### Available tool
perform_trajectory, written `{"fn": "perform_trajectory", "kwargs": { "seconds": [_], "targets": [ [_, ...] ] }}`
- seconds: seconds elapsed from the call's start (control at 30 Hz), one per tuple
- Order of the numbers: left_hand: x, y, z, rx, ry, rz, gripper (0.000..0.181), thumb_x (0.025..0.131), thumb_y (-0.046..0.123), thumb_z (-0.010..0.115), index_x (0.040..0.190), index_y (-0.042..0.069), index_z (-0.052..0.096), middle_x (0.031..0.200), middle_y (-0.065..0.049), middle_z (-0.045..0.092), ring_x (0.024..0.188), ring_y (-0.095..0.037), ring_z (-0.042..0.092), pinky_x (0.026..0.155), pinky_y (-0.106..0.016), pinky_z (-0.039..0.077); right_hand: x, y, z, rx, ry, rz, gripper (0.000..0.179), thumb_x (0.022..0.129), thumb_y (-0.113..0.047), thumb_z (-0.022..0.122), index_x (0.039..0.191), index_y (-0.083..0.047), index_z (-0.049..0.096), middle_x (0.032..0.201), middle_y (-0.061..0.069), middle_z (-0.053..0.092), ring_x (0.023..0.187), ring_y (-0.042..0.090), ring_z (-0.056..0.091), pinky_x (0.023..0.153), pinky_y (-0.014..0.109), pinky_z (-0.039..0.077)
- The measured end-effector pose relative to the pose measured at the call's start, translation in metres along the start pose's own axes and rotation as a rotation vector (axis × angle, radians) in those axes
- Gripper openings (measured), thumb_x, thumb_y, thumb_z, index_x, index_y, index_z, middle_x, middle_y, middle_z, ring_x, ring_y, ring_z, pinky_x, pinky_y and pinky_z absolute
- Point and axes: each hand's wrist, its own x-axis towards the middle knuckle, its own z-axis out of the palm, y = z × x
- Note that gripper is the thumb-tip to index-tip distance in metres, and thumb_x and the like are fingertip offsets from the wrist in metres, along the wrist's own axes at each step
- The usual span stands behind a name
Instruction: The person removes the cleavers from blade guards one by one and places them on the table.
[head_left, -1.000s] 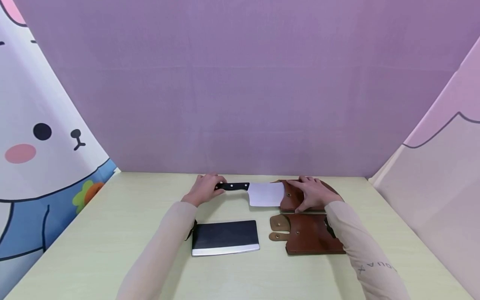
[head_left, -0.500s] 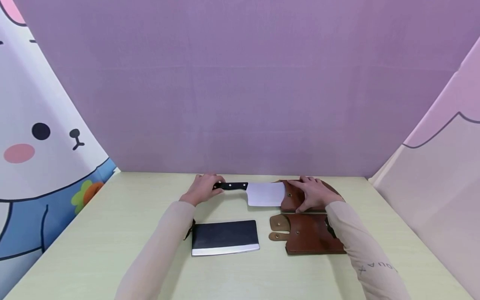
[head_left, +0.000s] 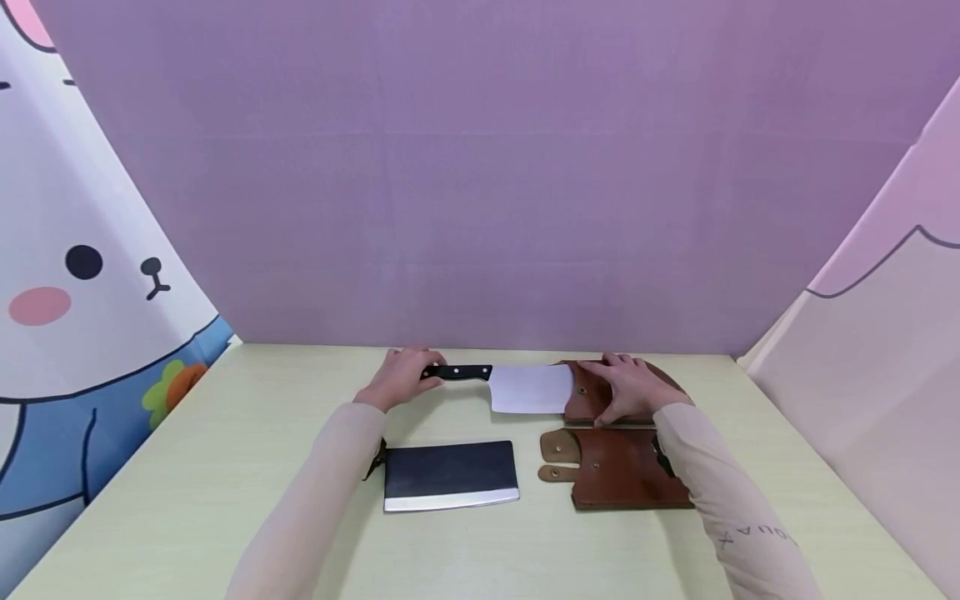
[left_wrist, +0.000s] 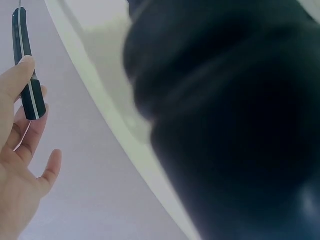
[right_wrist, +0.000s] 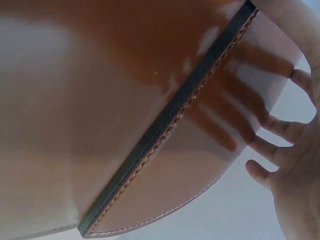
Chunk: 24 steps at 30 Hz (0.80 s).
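In the head view, my left hand (head_left: 401, 375) pinches the black riveted handle (head_left: 456, 372) of a cleaver (head_left: 531, 389). The left wrist view shows thumb and fingers on that handle (left_wrist: 34, 100), with the little finger apart from it. The front of the cleaver's blade is hidden inside a brown leather sheath (head_left: 581, 406). My right hand (head_left: 630, 387) spans this sheath and holds it, thumb at the near edge and fingers over the far edge. Nearer lies a second cleaver (head_left: 450, 471) with a dark blade and bright edge; its handle is hidden by my left forearm.
A second brown leather sheath (head_left: 630, 479) with snap straps lies just in front of the held one, partly under my right forearm. The pale table (head_left: 480, 554) ends at a purple backdrop (head_left: 480, 208). Patterned cloth hangs on both sides.
My left hand has moved slightly left with the cleaver, and more of its blade shows outside the sheath. The right hand and sheath have shifted slightly right. The second cleaver and second sheath lie still.
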Motion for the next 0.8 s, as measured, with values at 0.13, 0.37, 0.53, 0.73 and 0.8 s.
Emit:
{"fn": "perform_trajectory", "kwargs": {
  "seconds": [0.13, 0.37, 0.53, 0.73, 0.8],
  "targets": [
    [-0.001, -0.001, -0.001, -0.001, 0.002, 0.003, 0.028, 0.084, 0.026, 0.065, 0.11, 0.016, 0.064, 0.109, -0.004, 0.062, 0.102, -0.026, 0.056, 0.086, -0.051, 0.036, 0.0, 0.001, 0.0, 0.0, 0.0, 0.0, 0.097, 0.059, -0.045, 0.082, 0.141, -0.02, 0.036, 0.143, 0.026, 0.029, 0.128, 0.052, 0.025, 0.101, 0.063, 0.021],
    [-0.001, -0.005, 0.0, 0.002, 0.016, 0.009, 0.027, 0.084, 0.026, 0.066, 0.109, 0.017, 0.065, 0.109, -0.004, 0.063, 0.102, -0.025, 0.057, 0.085, -0.05, 0.036, -0.001, 0.003, 0.0, 0.007, 0.008, -0.018, 0.096, 0.059, -0.043, 0.082, 0.14, -0.017, 0.037, 0.142, 0.028, 0.029, 0.127, 0.053, 0.025, 0.101, 0.063, 0.02],
    [-0.002, -0.007, 0.0, 0.008, 0.021, 0.019, 0.027, 0.084, 0.027, 0.065, 0.11, 0.017, 0.064, 0.11, -0.004, 0.062, 0.102, -0.025, 0.057, 0.085, -0.05, 0.036, -0.001, 0.006, 0.002, 0.021, -0.002, -0.011, 0.097, 0.059, -0.043, 0.082, 0.141, -0.017, 0.036, 0.142, 0.028, 0.028, 0.128, 0.051, 0.024, 0.102, 0.064, 0.018],
    [-0.003, -0.01, -0.001, 0.001, 0.016, 0.016, 0.027, 0.084, 0.026, 0.065, 0.11, 0.016, 0.064, 0.109, -0.005, 0.062, 0.101, -0.026, 0.058, 0.085, -0.05, 0.036, 0.0, 0.008, 0.002, 0.023, 0.006, -0.007, 0.097, 0.059, -0.043, 0.082, 0.14, -0.017, 0.036, 0.142, 0.027, 0.029, 0.128, 0.05, 0.026, 0.102, 0.064, 0.017],
    [-0.003, -0.011, 0.0, 0.005, 0.016, 0.018, 0.028, 0.084, 0.026, 0.065, 0.11, 0.016, 0.064, 0.109, -0.004, 0.062, 0.1, -0.026, 0.058, 0.085, -0.05, 0.036, -0.001, 0.009, 0.003, 0.024, 0.007, -0.007, 0.097, 0.059, -0.043, 0.082, 0.14, -0.017, 0.037, 0.142, 0.027, 0.029, 0.128, 0.05, 0.027, 0.102, 0.064, 0.018]
  ]
}}
